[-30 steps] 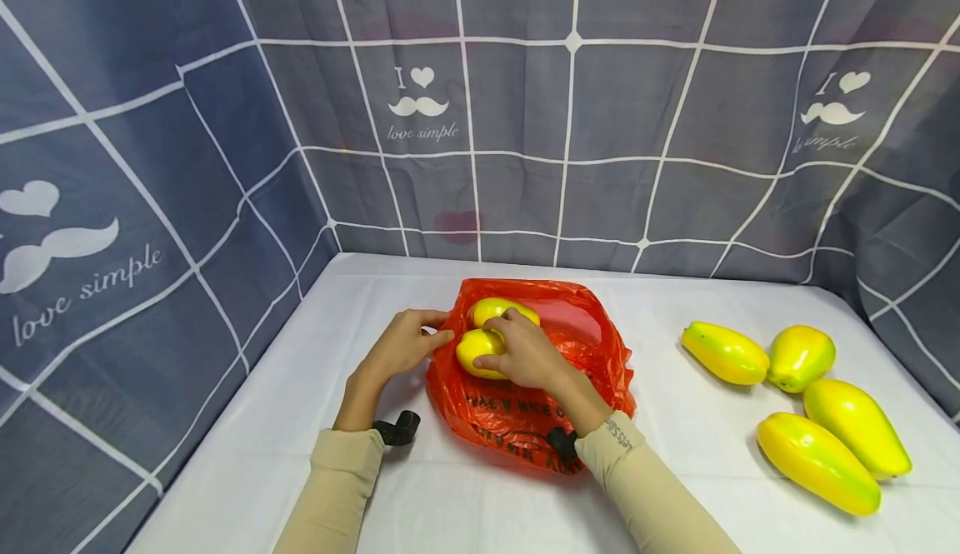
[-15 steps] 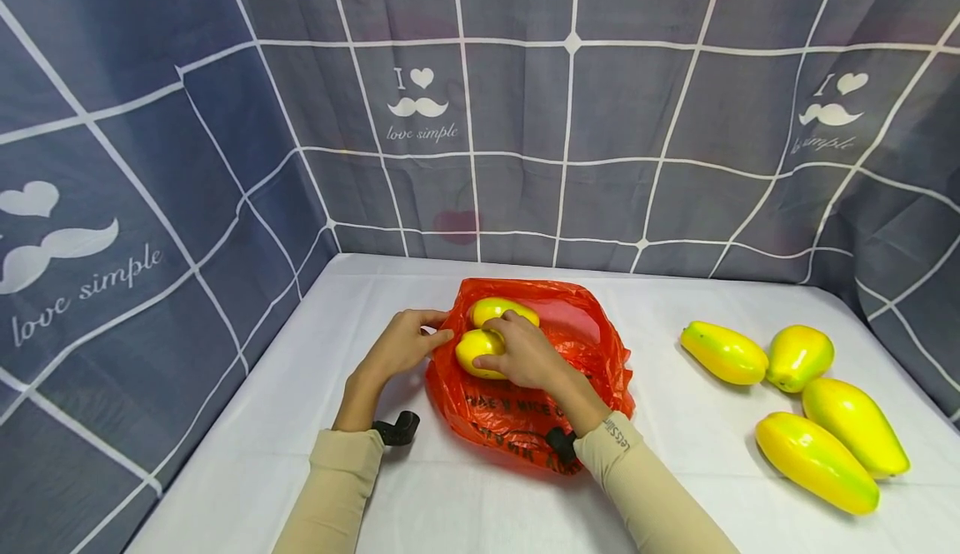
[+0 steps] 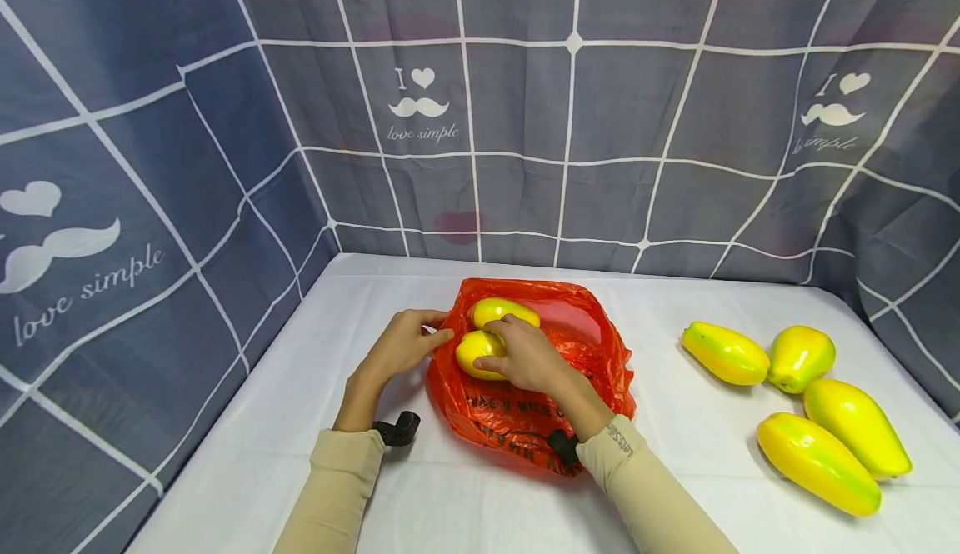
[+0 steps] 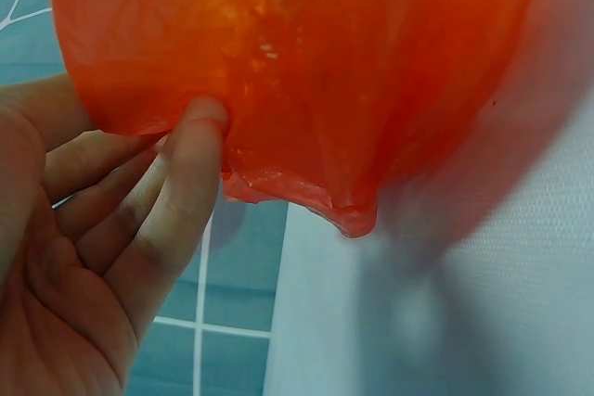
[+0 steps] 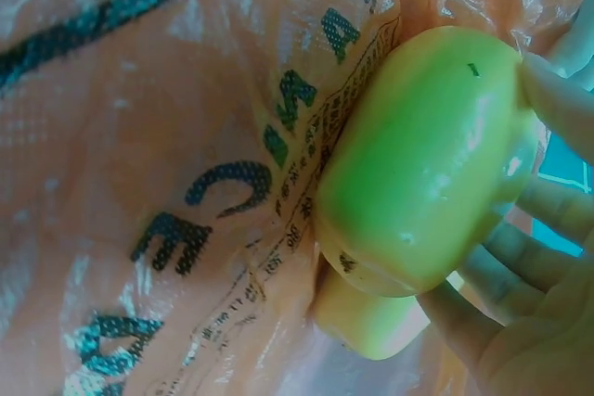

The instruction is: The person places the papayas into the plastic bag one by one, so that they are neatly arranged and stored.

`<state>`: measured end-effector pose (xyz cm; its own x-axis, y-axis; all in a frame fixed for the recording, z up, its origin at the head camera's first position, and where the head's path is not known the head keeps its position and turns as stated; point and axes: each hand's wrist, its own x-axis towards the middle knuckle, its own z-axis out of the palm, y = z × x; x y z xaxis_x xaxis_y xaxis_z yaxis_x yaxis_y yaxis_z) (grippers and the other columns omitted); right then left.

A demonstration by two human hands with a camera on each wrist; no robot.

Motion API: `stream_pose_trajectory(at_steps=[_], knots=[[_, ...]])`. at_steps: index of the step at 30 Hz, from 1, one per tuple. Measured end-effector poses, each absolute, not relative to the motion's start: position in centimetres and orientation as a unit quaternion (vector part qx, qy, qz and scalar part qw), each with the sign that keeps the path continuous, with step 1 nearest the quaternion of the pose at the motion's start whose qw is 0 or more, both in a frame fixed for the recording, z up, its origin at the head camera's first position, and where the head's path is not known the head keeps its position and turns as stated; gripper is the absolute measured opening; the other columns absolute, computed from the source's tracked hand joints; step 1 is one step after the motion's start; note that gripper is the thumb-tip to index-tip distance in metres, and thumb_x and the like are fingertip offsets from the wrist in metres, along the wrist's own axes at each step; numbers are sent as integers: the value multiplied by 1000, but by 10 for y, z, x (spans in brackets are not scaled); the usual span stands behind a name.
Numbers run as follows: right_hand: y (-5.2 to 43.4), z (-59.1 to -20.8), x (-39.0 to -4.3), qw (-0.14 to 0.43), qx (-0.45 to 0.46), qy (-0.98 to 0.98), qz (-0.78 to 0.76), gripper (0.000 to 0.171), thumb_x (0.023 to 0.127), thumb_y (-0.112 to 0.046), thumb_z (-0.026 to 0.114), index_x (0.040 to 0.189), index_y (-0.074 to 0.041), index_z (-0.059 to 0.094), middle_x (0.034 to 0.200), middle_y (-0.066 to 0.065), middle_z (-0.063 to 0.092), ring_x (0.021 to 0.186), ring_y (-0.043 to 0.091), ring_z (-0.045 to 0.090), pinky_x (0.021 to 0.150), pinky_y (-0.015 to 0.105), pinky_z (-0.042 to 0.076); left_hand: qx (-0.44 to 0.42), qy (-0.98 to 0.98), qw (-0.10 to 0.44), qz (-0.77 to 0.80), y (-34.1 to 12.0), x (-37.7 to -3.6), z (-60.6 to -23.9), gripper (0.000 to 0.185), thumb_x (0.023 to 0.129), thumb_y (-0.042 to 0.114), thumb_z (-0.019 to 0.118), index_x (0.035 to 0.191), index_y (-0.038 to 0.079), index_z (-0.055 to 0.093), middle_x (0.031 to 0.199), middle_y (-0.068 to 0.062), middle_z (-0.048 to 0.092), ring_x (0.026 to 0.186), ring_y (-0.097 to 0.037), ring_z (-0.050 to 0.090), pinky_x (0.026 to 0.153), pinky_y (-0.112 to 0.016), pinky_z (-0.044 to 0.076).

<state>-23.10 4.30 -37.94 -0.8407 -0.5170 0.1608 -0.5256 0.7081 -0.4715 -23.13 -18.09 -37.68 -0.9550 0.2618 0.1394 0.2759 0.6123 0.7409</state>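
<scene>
A red plastic bag [image 3: 495, 433] with dark printing lies on the table, its mouth spread wide. My left hand [image 3: 401, 344] pinches the left edge of the bag between thumb and fingers, as the left wrist view also shows. Inside the bag, my right hand [image 3: 528, 356] grips a yellow-green papaya [image 3: 472, 356]. Just behind it, also in the bag, lies a second papaya [image 3: 495, 311]. In the right wrist view the held papaya [image 5: 422, 164] rests near the printed plastic, with fingers and thumb around its side; the other one is mostly hidden beneath it.
Several more papayas [image 3: 817, 461] lie grouped on the right side of the white-covered table [image 3: 247, 454]. A grey curtain [image 3: 517, 121] with white grid lines stands behind the table and along its left side.
</scene>
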Motion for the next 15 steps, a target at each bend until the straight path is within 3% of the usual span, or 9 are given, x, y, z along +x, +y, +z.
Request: stream_pose_trajectory(at_steps=[10,15], knots=[[45,-373,-224,4,287,-925,249,57,87,-36,76,129,-2,60,120,12,61,102,26,58,94,42,46,-157,-900,14,-406,-180,-232,-377,34,94,15,66,124,1,68,112,-10,70,88,-23,66,79,-35,53],[50,-362,-221,-7,292,-925,242,59,88,-33,75,132,1,57,125,13,61,112,28,58,100,43,44,-155,-902,14,-402,-180,-232,-377,34,94,16,66,124,1,68,114,-10,70,90,-24,65,80,-36,53]])
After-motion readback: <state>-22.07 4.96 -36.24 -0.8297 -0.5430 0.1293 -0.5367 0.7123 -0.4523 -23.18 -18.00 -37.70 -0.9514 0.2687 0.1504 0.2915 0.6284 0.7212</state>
